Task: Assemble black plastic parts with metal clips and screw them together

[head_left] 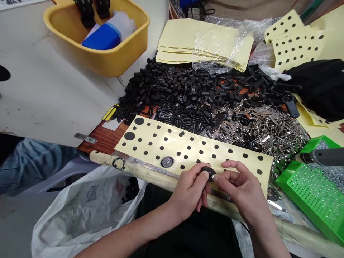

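Both hands are in tight on a small black plastic disc [208, 173], the left hand [189, 190] curled and pinching it, the right hand [236, 183] closed on its rim, just above the dotted yellow sheet [228, 152] at the table's [51, 96] near edge; one slip could drop it, and it might roll into the black plastic parts [188, 95] or silver metal pieces [264, 134], with the green perforated tray [317, 197] crowding the right
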`<state>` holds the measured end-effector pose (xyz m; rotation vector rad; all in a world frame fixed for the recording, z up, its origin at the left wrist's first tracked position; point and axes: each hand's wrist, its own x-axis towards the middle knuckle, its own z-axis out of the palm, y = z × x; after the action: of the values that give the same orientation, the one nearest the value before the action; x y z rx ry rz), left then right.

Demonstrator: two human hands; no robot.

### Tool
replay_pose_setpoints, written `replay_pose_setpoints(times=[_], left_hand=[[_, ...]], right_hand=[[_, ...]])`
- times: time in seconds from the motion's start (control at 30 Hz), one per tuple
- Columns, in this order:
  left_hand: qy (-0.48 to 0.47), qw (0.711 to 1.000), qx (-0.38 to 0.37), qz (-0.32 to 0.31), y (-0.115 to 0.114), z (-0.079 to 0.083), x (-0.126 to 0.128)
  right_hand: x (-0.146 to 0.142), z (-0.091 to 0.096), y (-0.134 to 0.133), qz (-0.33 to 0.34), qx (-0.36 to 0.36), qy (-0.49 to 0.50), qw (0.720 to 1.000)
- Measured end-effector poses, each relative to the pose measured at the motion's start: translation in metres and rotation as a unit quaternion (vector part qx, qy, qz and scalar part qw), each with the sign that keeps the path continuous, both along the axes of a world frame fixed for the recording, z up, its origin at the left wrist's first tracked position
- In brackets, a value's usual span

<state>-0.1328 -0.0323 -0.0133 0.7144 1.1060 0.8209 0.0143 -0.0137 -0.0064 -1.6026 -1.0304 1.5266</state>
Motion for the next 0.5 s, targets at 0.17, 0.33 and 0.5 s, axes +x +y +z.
replay_pose_setpoints(times=[0.17,0.33,0.5], left_hand=[[-0.003,1.000,0.009,0.004,-0.002,0.000,0.000],[-0.029,0.999,0.010,0.022,-0.003,0.001,-0.001],[-0.042,0.998,0.035,0.021,-0.001,0.002,-0.004]], right_hand=[[0.001,0.004,0.002,0.035,-0.002,-0.016,0.999],[-0.002,0.014,0.007,0.065,-0.013,-0.014,0.998],[-0.008,0.013,0.004,0.084,-0.018,0.067,0.994]])
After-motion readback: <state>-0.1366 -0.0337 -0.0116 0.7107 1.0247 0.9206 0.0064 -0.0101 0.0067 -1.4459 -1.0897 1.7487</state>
